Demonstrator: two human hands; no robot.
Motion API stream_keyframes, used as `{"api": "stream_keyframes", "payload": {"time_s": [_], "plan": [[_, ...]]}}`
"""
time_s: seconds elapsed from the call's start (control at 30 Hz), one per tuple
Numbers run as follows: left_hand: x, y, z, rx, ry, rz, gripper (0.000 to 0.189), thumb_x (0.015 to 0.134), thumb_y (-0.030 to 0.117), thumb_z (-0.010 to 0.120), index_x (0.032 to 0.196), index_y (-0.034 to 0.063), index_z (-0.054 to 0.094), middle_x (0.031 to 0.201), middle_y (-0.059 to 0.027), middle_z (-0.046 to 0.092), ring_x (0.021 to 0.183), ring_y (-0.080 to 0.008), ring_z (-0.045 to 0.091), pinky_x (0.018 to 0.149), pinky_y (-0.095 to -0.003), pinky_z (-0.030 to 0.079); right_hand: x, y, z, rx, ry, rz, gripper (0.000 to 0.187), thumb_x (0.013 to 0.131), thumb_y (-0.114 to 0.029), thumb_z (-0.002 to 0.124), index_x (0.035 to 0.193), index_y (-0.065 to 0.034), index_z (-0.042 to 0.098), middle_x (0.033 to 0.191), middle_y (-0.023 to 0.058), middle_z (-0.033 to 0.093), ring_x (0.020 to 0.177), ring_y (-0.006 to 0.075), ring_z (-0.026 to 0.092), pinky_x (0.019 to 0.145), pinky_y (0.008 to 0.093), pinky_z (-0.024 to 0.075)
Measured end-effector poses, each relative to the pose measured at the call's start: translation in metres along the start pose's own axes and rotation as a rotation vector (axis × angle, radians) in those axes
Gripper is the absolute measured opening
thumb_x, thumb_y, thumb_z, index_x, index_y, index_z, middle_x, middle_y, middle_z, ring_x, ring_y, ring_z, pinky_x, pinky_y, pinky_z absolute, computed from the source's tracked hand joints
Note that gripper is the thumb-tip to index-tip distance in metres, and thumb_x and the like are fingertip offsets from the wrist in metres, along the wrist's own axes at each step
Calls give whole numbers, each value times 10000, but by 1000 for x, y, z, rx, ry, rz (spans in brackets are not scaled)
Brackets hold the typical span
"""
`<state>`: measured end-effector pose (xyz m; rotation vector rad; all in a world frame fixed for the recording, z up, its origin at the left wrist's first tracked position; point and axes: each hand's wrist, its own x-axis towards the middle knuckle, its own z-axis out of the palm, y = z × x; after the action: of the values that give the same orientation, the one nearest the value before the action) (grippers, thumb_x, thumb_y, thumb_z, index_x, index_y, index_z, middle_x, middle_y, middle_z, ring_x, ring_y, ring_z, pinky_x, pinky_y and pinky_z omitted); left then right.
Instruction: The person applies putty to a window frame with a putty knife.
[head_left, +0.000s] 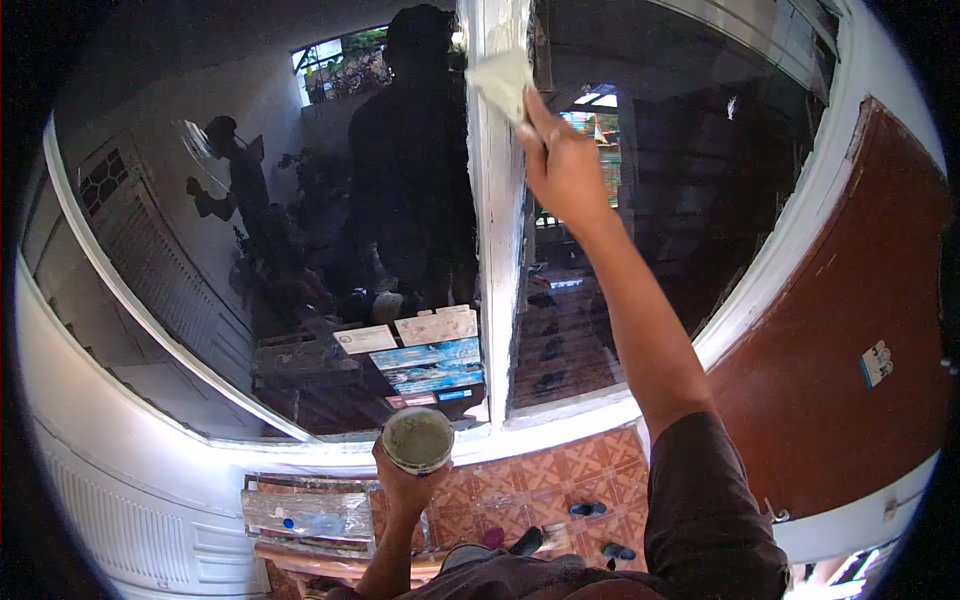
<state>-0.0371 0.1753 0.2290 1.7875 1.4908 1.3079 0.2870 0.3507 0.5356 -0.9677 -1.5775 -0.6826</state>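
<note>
My right hand (566, 161) is raised at the upper middle, gripping a pale, triangular scraper or putty knife (501, 81). Its wide blade lies against the white window mullion (499, 247), which has a rough, patchy surface. Low in front of me, my left hand (412, 480) holds a small round tub (418, 441) with a greyish-green substance inside. Dark glass panes (675, 225) flank the mullion and show reflections. The tool's handle is mostly hidden by my right fingers.
Blue and white stickers (427, 364) show at the left pane's lower edge. A brown panel (825, 315) stands right. Below are a paint-marked wooden bench (307, 514), patterned floor tiles (517, 495) and sandals (587, 509). A white louvred panel (127, 510) is at lower left.
</note>
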Motion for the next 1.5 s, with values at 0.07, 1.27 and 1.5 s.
{"api": "stream_keyframes", "payload": {"time_s": [0.07, 1.27, 1.5], "plan": [[1, -1, 4, -65, 27, 24, 1058, 564, 325, 951, 1361, 37, 316, 1250, -180, 550, 1130, -326, 598, 942, -464, 496, -34, 3, -3, 12, -46, 6, 487, 934, -140, 595, 1403, -51, 496, 981, 284, 651, 828, 432, 660, 720, 483, 541], [-6, -27, 19, -37, 80, -66, 1081, 551, 291, 952, 1376, -3, 317, 1265, -200, 513, 1172, -354, 546, 947, -490, 460, -40, -36, -3, -268, 26, 260, 447, 858, -26, 665, 1301, 7, 609, 923, 275, 676, 812, 373, 709, 704, 386, 559], [-1, -28, 21, 20, -1, -38, 1088, 574, 302, 950, 1389, 30, 282, 1305, -183, 478, 1209, -320, 528, 998, -471, 455, -70, -41, 0, -241, 8, 313, 442, 882, -49, 643, 1315, 20, 584, 880, 257, 663, 754, 394, 687, 665, 431, 551]]}}
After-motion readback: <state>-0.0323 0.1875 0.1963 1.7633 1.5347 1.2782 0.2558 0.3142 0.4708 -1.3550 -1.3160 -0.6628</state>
